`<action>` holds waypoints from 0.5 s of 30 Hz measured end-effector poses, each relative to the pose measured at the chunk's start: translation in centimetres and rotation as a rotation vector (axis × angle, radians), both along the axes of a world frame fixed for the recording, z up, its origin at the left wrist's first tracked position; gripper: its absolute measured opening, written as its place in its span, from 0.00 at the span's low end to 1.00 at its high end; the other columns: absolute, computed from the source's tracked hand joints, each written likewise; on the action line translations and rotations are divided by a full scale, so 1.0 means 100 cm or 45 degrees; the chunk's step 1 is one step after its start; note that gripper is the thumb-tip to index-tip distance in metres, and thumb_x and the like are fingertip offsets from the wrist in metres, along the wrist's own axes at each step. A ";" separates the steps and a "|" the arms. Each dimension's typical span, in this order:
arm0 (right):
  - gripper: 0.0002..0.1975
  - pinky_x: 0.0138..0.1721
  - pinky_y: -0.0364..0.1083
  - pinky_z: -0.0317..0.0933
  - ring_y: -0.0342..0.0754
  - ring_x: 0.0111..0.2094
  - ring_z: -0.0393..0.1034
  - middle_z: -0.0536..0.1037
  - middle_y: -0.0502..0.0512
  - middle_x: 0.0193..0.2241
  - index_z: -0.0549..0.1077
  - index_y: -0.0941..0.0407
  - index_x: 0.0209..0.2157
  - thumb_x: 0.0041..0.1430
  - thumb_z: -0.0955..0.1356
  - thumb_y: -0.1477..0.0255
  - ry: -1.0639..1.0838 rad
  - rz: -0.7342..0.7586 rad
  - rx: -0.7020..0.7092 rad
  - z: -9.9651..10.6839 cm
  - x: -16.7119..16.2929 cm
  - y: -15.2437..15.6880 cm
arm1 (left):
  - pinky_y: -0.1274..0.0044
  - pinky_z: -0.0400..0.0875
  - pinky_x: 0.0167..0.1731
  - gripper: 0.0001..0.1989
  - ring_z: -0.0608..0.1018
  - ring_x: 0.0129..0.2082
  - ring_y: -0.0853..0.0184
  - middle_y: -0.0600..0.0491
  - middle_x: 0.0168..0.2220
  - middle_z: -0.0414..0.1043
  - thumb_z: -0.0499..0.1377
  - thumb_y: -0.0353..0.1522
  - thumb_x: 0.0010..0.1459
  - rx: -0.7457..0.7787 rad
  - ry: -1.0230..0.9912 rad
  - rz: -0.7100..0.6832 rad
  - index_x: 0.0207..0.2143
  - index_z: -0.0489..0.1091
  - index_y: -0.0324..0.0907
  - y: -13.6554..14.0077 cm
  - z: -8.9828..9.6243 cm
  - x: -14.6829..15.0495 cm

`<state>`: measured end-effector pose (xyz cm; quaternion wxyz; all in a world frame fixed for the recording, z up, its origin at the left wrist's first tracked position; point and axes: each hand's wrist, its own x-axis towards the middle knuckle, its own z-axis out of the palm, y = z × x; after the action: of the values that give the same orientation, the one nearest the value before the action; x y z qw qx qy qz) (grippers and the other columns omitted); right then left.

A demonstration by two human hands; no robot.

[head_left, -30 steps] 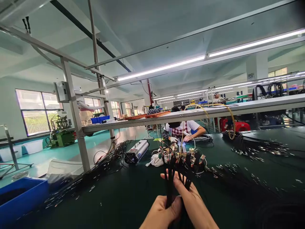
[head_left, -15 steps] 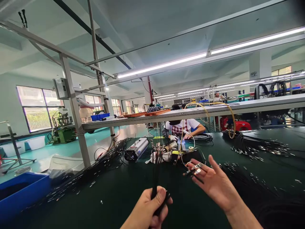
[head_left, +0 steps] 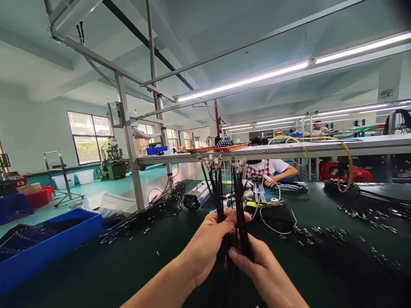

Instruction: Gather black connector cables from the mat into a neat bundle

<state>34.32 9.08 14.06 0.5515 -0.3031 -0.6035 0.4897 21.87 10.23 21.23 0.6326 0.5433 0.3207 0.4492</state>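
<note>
item: bundle of thin black cables with small metal end connectors, held upright above the near middle of the dark green worktop. our left hand has its fingers wrapped around the stems; our right hand pinches them just beside it. we judge it light, limp and prone to splaying; best gripped low, away from the delicate tips. blue plastic bin near left.

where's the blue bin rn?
Head view, far left: the blue bin sits at the green table's left edge, left of the left hand gripping the black cable bundle.
</note>
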 end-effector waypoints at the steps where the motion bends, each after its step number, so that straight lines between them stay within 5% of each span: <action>1: 0.13 0.51 0.51 0.60 0.51 0.43 0.69 0.77 0.51 0.37 0.74 0.52 0.47 0.61 0.67 0.66 -0.038 -0.008 0.037 0.004 0.005 -0.001 | 0.83 0.71 0.27 0.14 0.74 0.24 0.73 0.50 0.28 0.75 0.59 0.38 0.62 -0.015 0.003 -0.007 0.39 0.77 0.36 0.001 0.004 -0.002; 7: 0.14 0.40 0.49 0.64 0.49 0.35 0.71 0.76 0.51 0.30 0.72 0.55 0.33 0.62 0.66 0.58 0.033 -0.166 -0.044 0.007 0.025 -0.003 | 0.80 0.73 0.44 0.12 0.77 0.44 0.66 0.44 0.45 0.76 0.59 0.35 0.62 0.033 -0.074 0.140 0.40 0.77 0.34 0.009 0.005 -0.008; 10: 0.14 0.27 0.42 0.59 0.42 0.23 0.66 0.74 0.48 0.25 0.71 0.56 0.35 0.60 0.68 0.58 0.144 -0.293 -0.179 0.012 0.039 -0.006 | 0.82 0.73 0.29 0.13 0.76 0.30 0.71 0.44 0.39 0.77 0.58 0.34 0.63 0.104 -0.101 0.047 0.41 0.77 0.34 0.010 0.012 -0.014; 13: 0.16 0.19 0.40 0.38 0.35 0.17 0.44 0.58 0.40 0.17 0.71 0.56 0.37 0.58 0.69 0.57 0.230 -0.349 -0.217 0.021 0.059 -0.012 | 0.87 0.53 0.13 0.16 0.58 0.14 0.81 0.54 0.23 0.68 0.54 0.36 0.66 0.104 -0.161 -0.031 0.42 0.75 0.34 0.009 0.029 -0.025; 15: 0.17 0.20 0.41 0.37 0.36 0.18 0.40 0.53 0.39 0.17 0.71 0.54 0.41 0.58 0.69 0.55 0.233 -0.343 -0.209 0.026 0.072 -0.014 | 0.87 0.47 0.12 0.17 0.51 0.13 0.82 0.60 0.18 0.58 0.50 0.36 0.68 0.098 -0.211 -0.084 0.41 0.75 0.33 0.010 0.041 -0.034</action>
<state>41.51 7.65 16.65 0.6382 -0.3794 -0.4626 0.4845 18.44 11.23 25.30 0.6500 0.5385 0.2316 0.4837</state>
